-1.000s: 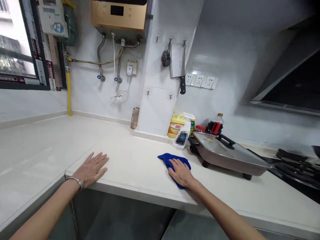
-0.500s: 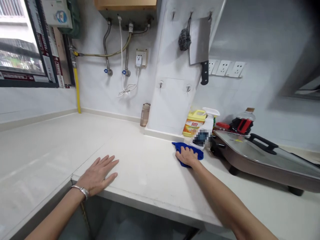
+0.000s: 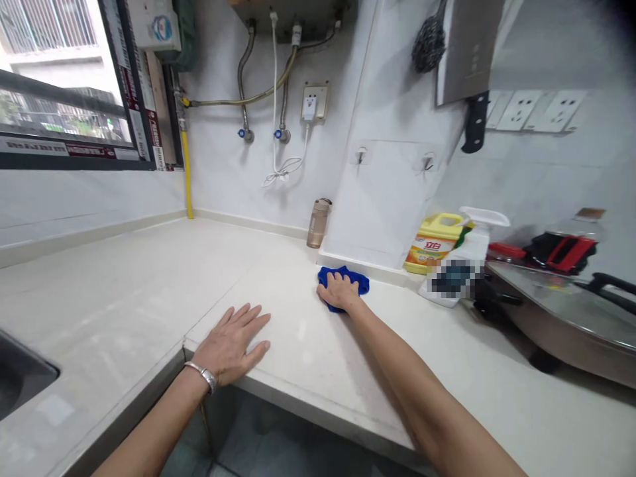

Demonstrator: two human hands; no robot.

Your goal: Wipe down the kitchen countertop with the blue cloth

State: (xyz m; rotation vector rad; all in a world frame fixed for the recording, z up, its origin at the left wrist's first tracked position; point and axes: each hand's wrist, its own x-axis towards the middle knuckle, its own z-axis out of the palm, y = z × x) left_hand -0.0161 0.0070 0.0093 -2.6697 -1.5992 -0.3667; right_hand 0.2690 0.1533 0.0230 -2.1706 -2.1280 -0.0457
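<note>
My right hand [image 3: 340,291] presses a blue cloth [image 3: 358,279] onto the white countertop [image 3: 293,344], close to the foot of the wall pillar. Its fingers curl over the cloth, which sticks out around them. Near the counter's front edge, my left hand [image 3: 233,344] lies flat with fingers spread and nothing in it; a silver bracelet circles that wrist. A brown bottle [image 3: 318,224] stands upright against the wall, beyond the cloth. To the cloth's right are a yellow detergent jug [image 3: 433,242] and a white spray bottle [image 3: 464,258].
An electric pan [image 3: 571,324] with a glass lid sits on the right, before a dark sauce bottle [image 3: 566,245]. A cleaver [image 3: 470,53] and a steel scourer [image 3: 428,45] hang from the pillar. A sink corner [image 3: 22,371] shows at left.
My right hand has slid the blue cloth left along the counter, away from the spray bottle to the pillar's base. My left hand stays flat. The view has turned right to left.
</note>
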